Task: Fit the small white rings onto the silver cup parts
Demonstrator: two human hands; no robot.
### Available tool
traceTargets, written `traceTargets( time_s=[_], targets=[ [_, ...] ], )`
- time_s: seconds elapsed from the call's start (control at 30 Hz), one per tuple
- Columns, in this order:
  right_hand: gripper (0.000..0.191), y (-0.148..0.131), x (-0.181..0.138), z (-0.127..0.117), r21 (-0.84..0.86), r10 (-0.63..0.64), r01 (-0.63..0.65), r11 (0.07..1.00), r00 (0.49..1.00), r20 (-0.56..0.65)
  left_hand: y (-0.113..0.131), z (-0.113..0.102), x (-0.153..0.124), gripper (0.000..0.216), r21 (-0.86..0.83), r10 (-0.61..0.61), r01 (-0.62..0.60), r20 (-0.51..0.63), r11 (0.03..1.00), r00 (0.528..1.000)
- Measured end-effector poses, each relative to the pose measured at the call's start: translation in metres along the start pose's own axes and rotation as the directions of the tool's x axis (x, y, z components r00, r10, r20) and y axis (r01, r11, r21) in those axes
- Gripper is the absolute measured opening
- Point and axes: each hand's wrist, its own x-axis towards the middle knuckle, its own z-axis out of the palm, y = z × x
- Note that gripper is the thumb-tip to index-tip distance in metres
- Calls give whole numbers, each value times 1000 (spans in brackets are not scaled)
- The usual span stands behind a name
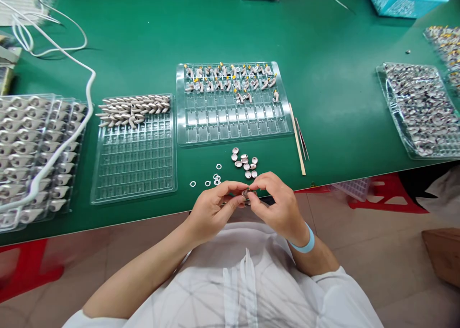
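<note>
At the table's near edge, my left hand (212, 209) and my right hand (278, 204) meet fingertip to fingertip. Pinched between them is a small round metal part (246, 193), mostly covered by the fingers. Just beyond lies a loose group of round metal caps (246, 166). To the left of these are several thin white rings with small tabs (217, 178). Farther back, a clear plastic tray (204, 119) carries rows of small earbud-like pieces with yellow tips (226, 79). A pair of tweezers (302, 139) and a thin wooden stick (297, 139) rest right of that tray.
Left stands another clear tray (134, 170) with curved grey pieces, then stacked trays of grey shells (21, 146) under a white cable (89, 86). At right are a tray heaped with metal parts (420, 103) and a blue basket (406, 5). Red stools (388, 194) stand below the table edge.
</note>
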Motion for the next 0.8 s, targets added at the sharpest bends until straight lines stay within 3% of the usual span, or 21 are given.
traceTargets(
  time_s=[0.33, 0.8],
  targets=[
    [10, 3, 3, -5, -54, -19, 21, 998, 999, 43, -11, -6, 4, 23, 210, 222, -218, 2, 953, 975],
    [14, 1, 4, -11, 71, 88, -106, 992, 972, 216, -9, -10, 7, 22, 221, 285, -297, 86, 929, 955]
  ],
)
